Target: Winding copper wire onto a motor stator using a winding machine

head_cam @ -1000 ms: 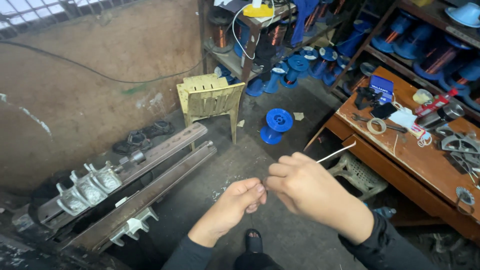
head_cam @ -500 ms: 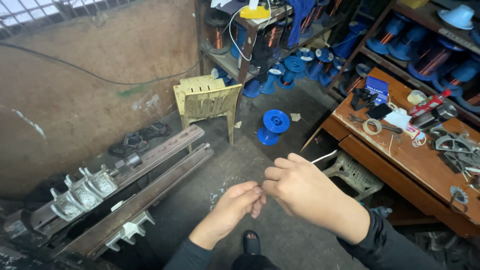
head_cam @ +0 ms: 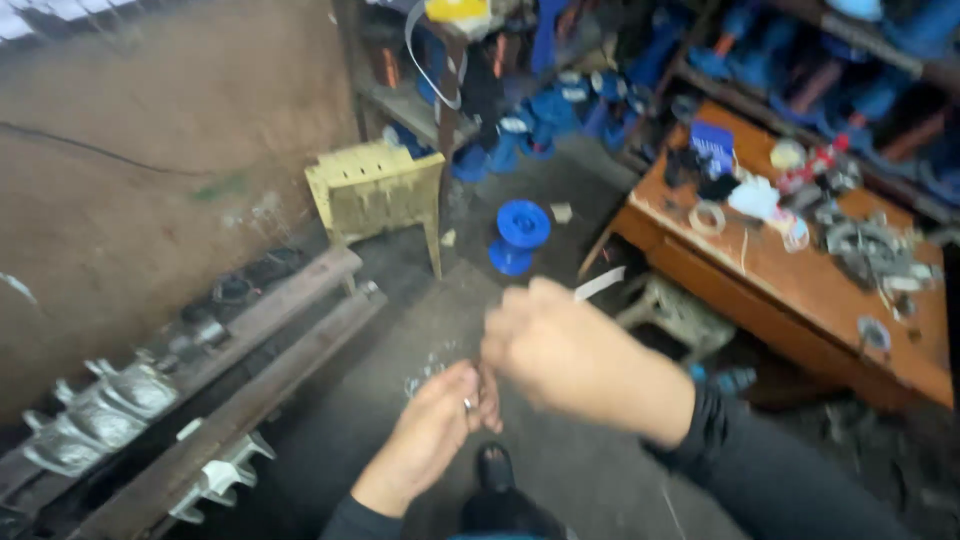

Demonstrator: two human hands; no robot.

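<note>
White strip [head_cam: 600, 284] juts from my right hand [head_cam: 560, 350], long axis running far-right, pinched in closed fingers. Left hand [head_cam: 440, 425] sits just nearer, fingertips pinched on something too blurred to tell, hands touching above concrete floor [head_cam: 560, 470].

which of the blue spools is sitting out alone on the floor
The blue spool lying beside the yellow plastic stool; the others are heaped by the shelves.

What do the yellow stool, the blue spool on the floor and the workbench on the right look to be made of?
Stool: seemingly moulded plastic, pale yellow, matt and grimy, with a slotted top.
Spool: likely plastic, evenly bright blue with smooth round flanges.
Workbench: apparently wood, with a flat orange-brown top and plank edge, worn and dull.
</note>
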